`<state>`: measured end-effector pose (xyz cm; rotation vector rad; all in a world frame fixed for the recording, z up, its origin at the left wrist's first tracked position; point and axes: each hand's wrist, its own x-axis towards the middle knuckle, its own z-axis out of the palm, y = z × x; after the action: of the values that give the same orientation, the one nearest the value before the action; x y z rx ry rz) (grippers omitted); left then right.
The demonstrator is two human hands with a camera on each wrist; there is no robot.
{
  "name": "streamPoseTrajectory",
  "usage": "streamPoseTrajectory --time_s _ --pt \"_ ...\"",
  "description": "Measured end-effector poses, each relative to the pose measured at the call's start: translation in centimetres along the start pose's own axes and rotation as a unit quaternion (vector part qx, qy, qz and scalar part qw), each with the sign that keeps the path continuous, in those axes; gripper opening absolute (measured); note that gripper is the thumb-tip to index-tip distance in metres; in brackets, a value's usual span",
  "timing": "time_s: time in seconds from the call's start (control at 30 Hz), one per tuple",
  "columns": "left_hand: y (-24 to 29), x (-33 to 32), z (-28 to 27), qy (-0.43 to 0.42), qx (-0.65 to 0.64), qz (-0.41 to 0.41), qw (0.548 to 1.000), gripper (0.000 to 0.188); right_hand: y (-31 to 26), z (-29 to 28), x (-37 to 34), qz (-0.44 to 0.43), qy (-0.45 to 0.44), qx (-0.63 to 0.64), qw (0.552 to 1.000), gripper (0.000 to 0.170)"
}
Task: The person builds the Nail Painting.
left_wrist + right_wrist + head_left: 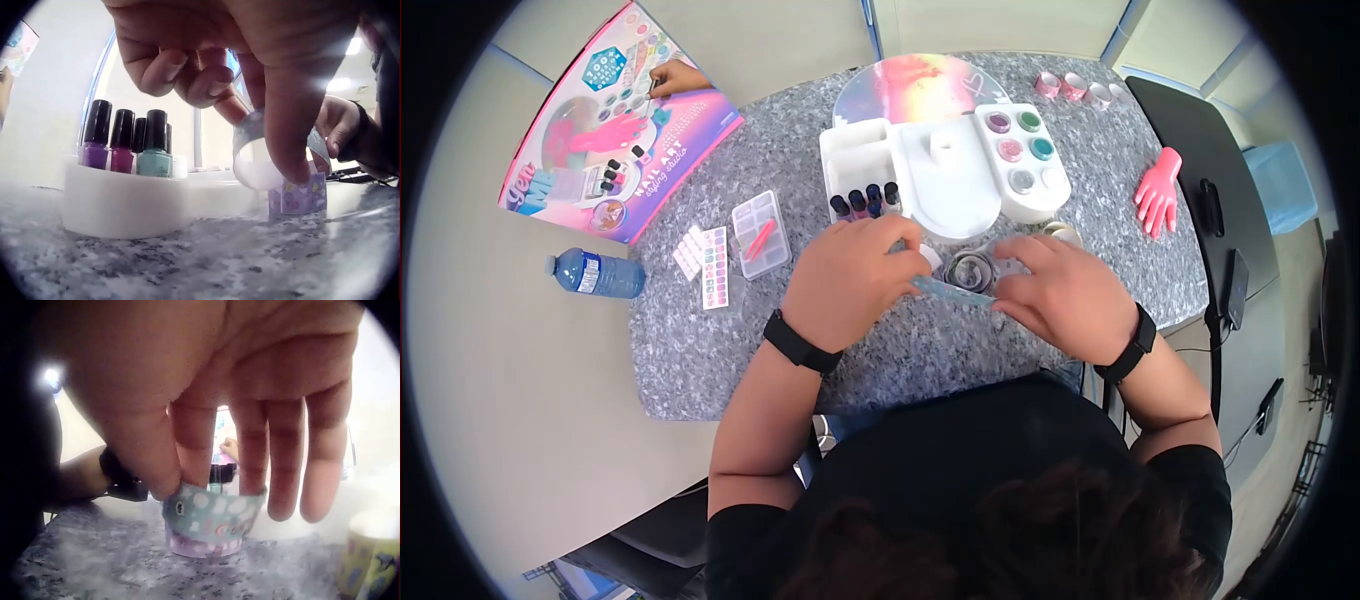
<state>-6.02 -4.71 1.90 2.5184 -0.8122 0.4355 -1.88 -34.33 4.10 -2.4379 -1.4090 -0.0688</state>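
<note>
The left hand [855, 270] pinches a pale blue, patterned, curved band [212, 514] between thumb and forefinger, its other fingers loosely curled. The right hand [1068, 298] pinches the same band at thumb and forefinger — its outer fingers hang nearly straight, slightly apart. Just below the fingertips stands a lilac, patterned, round band [303, 197]; whether the two touch, I cannot tell. Beyond the left fingers, small dark-capped glass polish bottles [156, 147] stand in a white plastic tray [125, 206].
</note>
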Motion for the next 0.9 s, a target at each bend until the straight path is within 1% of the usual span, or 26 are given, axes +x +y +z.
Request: streamPoseTrajectory --time_s 0.1,0.17,0.2,0.27,0.3,0.37,0.4,0.47,0.5,0.57,0.6,0.67,0.7,0.77,0.8,0.87,0.9 --pt "-0.3 -0.1 0.3 -0.022 0.014 -0.016 1.0 0.029 0.0 0.4 0.0 0.014 -0.014 0.017 1.0 0.014" --pt "-0.5 -0.2 0.2 -0.053 -0.003 -0.031 0.998 0.032 -0.1 0.7 0.3 0.027 -0.016 0.018 0.999 0.014" --pt "-0.5 -0.2 0.3 -0.052 -0.001 -0.032 0.998 0.032 -0.2 0.7 0.5 0.024 -0.015 0.019 0.999 0.014" --pt "-0.4 -0.1 0.6 -0.066 -0.007 -0.048 0.997 0.034 -0.4 0.5 0.7 0.026 -0.034 0.043 0.998 0.021" --pt "-0.4 -0.1 0.5 -0.065 -0.007 -0.046 0.997 0.034 -0.4 0.6 0.8 0.027 -0.033 0.042 0.998 0.021" --pt "-0.3 0.0 0.4 -0.062 -0.001 -0.045 0.997 0.037 -0.4 0.9 1.1 0.02 -0.013 0.057 0.998 0.035" --pt "-0.4 0.1 0.4 -0.06 0.0 -0.042 0.997 0.037 -0.4 1.0 1.4 0.02 -0.011 0.053 0.998 0.035" --pt "-0.3 -0.1 0.2 -0.081 0.006 -0.071 0.994 0.043 -0.6 1.3 1.9 0.028 0.023 0.059 0.998 0.043" --pt "-0.3 -0.2 0.3 -0.082 0.004 -0.073 0.994 0.043 -0.7 1.6 2.0 0.029 0.021 0.062 0.997 0.043" --pt "-0.6 -0.2 0.5 -0.07 -0.014 -0.08 0.994 0.05 -0.5 2.0 2.5 0.032 0.021 0.073 0.997 0.039" --pt "-0.6 -0.2 0.5 -0.069 -0.012 -0.081 0.994 0.05 -0.4 2.3 2.6 0.03 0.022 0.073 0.997 0.039" --pt "-0.6 -0.2 0.5 -0.076 -0.013 -0.099 0.992 0.062 -0.2 2.7 2.9 0.006 0.008 0.063 0.998 0.03" --pt "-0.6 -0.2 0.5 -0.076 -0.013 -0.1 0.992 0.062 -0.2 2.9 2.9 0.006 0.008 0.063 0.998 0.03" --pt "-0.5 -0.1 0.5 -0.056 0.005 -0.091 0.994 0.069 -0.3 3.1 2.9 -0.016 -0.002 0.072 0.997 0.022" --pt "-0.4 -0.2 0.6 -0.057 0.004 -0.094 0.994 0.069 -0.5 3.3 2.8 -0.016 -0.005 0.074 0.997 0.022" --pt "-0.3 -0.2 0.6 -0.077 -0.008 -0.088 0.993 0.079 -0.7 3.4 2.8 -0.03 -0.004 0.084 0.996 0.019" --pt "-0.2 -0.3 0.7 -0.075 -0.008 -0.091 0.993 0.079 -0.8 3.5 2.9 -0.033 -0.006 0.084 0.996 0.019"
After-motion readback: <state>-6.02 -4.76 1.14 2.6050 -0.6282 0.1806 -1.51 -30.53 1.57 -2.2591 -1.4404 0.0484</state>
